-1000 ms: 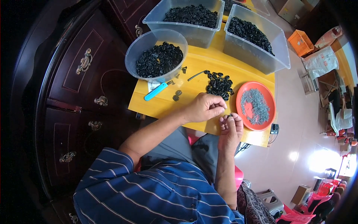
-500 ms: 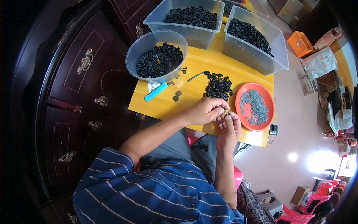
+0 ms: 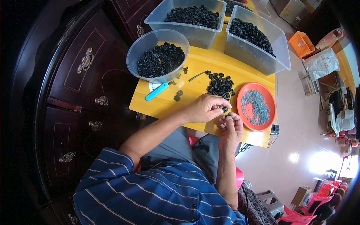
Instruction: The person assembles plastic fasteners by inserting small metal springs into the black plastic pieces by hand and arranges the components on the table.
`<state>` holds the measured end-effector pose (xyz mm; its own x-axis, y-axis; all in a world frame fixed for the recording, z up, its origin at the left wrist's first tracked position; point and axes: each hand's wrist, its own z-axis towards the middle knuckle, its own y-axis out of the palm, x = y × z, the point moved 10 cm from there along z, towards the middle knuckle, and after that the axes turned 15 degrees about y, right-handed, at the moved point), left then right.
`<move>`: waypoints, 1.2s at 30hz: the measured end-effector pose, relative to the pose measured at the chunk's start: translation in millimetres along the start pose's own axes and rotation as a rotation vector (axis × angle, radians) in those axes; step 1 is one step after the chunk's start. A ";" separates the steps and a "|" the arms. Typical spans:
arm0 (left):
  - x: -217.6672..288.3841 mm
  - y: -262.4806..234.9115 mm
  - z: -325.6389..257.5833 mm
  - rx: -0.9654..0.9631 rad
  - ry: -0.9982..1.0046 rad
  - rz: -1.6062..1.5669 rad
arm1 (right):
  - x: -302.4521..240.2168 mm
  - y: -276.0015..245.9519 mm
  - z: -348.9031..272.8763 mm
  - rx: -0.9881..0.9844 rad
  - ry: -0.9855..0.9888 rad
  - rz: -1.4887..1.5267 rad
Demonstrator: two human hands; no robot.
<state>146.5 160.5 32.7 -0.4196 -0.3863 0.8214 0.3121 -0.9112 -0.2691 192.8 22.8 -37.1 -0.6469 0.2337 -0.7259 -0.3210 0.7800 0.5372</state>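
Between the thumb and fingers of my left hand (image 3: 205, 108) is a small black oval ring (image 3: 225, 110). My right hand (image 3: 230, 129) is just to the right and nearer me, its thumb and forefinger pinched together; whatever they hold is too small to tell. Both sets of fingertips are close together over the table's front part. Beyond them lies a heap of black oval rings (image 3: 220, 85). Right of my hands stands a red plate (image 3: 272, 117) with many tiny grey pieces (image 3: 258, 108).
A round clear tub (image 3: 131, 62) and two clear bins (image 3: 202, 36) of black rings stand at the back of the yellow table (image 3: 176, 105). A blue-handled tool (image 3: 156, 92), a thin black stick (image 3: 197, 77) and a few black scraps (image 3: 177, 96) lie at left.
My left fingertips have drawn slightly apart from the right ones, and the black ring in them now shows more. My right hand has barely moved.
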 end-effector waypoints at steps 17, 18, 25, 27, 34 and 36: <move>6.5 -0.1 3.6 -0.057 0.057 0.048 | 4.6 -4.0 6.0 -0.005 0.032 -0.107; 6.1 -0.4 3.0 -0.056 0.057 0.047 | 4.1 -3.6 5.5 -0.005 0.032 -0.108; 3.1 0.6 1.6 -0.084 -0.035 -0.018 | 6.3 -5.4 6.3 -0.022 0.068 -0.083; 1.3 0.9 0.9 -0.085 -0.067 -0.037 | 5.9 -5.6 6.1 -0.021 0.066 -0.085; 4.2 -1.8 3.0 -0.069 0.060 0.029 | 6.2 0.3 3.4 -0.020 0.080 -0.061; 10.9 -4.5 3.3 -0.057 0.123 0.079 | 7.3 -1.7 4.0 -0.004 0.085 -0.045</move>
<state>143.4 160.8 44.4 -0.4978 -0.4689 0.7296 0.3011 -0.8824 -0.3616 191.4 25.5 -45.0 -0.6881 0.1485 -0.7103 -0.3533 0.7864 0.5067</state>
